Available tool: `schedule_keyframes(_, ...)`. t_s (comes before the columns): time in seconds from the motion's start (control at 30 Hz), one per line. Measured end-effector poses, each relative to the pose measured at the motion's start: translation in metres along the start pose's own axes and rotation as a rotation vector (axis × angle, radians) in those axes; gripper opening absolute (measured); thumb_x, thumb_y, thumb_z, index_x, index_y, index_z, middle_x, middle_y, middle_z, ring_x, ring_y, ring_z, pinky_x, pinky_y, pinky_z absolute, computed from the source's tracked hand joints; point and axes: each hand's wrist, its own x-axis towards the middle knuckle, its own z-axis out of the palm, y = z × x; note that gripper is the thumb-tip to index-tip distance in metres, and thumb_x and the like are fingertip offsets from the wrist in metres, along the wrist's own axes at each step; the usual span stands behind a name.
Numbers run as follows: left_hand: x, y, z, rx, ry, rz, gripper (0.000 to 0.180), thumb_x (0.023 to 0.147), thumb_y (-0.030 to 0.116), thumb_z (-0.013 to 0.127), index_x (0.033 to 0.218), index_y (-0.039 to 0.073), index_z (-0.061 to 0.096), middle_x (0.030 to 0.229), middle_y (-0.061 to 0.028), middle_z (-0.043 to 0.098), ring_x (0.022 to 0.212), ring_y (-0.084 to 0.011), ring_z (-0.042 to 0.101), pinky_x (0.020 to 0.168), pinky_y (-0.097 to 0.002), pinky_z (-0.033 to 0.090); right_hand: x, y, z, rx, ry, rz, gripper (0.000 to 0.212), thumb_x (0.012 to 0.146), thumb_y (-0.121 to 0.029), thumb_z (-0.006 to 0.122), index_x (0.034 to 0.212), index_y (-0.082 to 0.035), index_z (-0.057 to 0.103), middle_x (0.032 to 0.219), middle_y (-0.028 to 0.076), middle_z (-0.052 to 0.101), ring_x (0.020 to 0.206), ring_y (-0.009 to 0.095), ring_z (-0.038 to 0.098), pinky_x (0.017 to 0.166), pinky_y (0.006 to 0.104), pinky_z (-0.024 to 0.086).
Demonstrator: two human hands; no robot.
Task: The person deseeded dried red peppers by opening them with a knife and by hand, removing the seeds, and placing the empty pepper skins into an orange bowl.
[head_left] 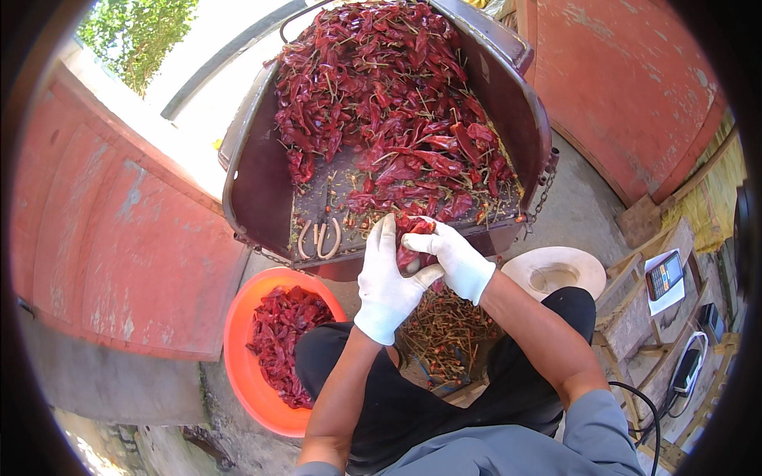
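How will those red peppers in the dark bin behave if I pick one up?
The red peppers look shrivelled, so each is probably light for its size. Their creased skins might tear under a squeeze. Flattened, twisted shapes suggest they'd hardly roll.

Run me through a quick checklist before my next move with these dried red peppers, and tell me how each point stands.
1. Gloves on: ok; the left hand and right hand both wear white ones.
2. Grip: ok; both hands hold red peppers between them.
3. Stems off the held peppers: cannot tell; the fingers cover too much.
4. Orange basin nearby: ok; it stands left of the legs with peppers inside.
5. Cart's front edge free of loose items: not ok; curved handles lie there.
6. Cart emptied: not ok; a large heap of peppers remains.
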Motion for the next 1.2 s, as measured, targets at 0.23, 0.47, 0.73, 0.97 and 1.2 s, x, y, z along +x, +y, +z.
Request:
schedule_keyframes(0.23, -0.009, 0.001, -0.002, 0.001, 0.142, 0.116, 0.09, 0.072, 0.017, 0.087, 0.147, 0.0, 0.039, 0.146, -0.0203, 0.044, 0.132, -0.0318, 0.051, 0.106, -0.0376, 0.046, -0.003, 0.011, 0.008, -0.163, 0.022, -0.258, 0.052, 0.091, -0.015, 0.069, 0.137, -0.001, 0.05, 0.097, 0.004, 0.065, 0.088, 0.01, 0.061, 0.078, 0.0274, 0.052)
schedule_keyframes(0.47, -0.006, 0.005, -0.028, -0.627, 0.234, -0.154, 0.036, 0.088, -0.002, 0.067, 0.124, -0.005, 0.063, 0.127, -0.0104, 0.061, 0.109, -0.0142, 0.061, 0.092, -0.0283, 0.051, -0.018, -0.005, 0.018, -0.456, 0.059, -0.181, 0.041, 0.092, -0.012, 0.069, 0.131, -0.01, 0.059, 0.089, 0.005, 0.067, 0.068, 0.008, 0.059, 0.06, 0.0253, 0.05)
schedule_keyframes(0.73, 0.01, 0.01, -0.043, -0.624, 0.128, -0.371, 0.016, 0.09, 0.001, 0.067, 0.104, -0.008, 0.069, 0.111, -0.01, 0.067, 0.091, -0.0119, 0.066, 0.083, -0.0266, 0.053, -0.006, 0.008, 0.009, -1.011, 0.164, -0.663, 0.04, 0.086, -0.021, 0.074, 0.123, -0.008, 0.064, 0.11, 0.016, 0.071, 0.101, 0.029, 0.069, 0.088, 0.0352, 0.054)
schedule_keyframes(0.97, 0.018, -0.003, -0.029, -0.803, 0.078, -0.384, 0.02, 0.091, 0.001, 0.065, 0.11, -0.005, 0.066, 0.098, -0.0058, 0.069, 0.082, -0.0088, 0.063, 0.075, -0.0242, 0.052, -0.003, 0.003, 0.015, -0.848, 0.32, -0.552, 0.033, 0.086, -0.026, 0.074, 0.114, -0.007, 0.069, 0.097, 0.013, 0.073, 0.09, 0.024, 0.072, 0.081, 0.0331, 0.055)
schedule_keyframes(1.2, 0.017, -0.009, -0.019, -0.904, 0.102, -0.446, 0.023, 0.09, 0.006, 0.065, 0.112, -0.004, 0.066, 0.094, -0.0039, 0.068, 0.079, -0.0081, 0.062, 0.073, -0.0236, 0.052, 0.005, 0.005, 0.007, -0.687, 0.297, -0.474, 0.021, 0.089, -0.018, 0.072, 0.105, -0.003, 0.069, 0.082, 0.003, 0.068, 0.072, 0.008, 0.06, 0.067, 0.0252, 0.049)
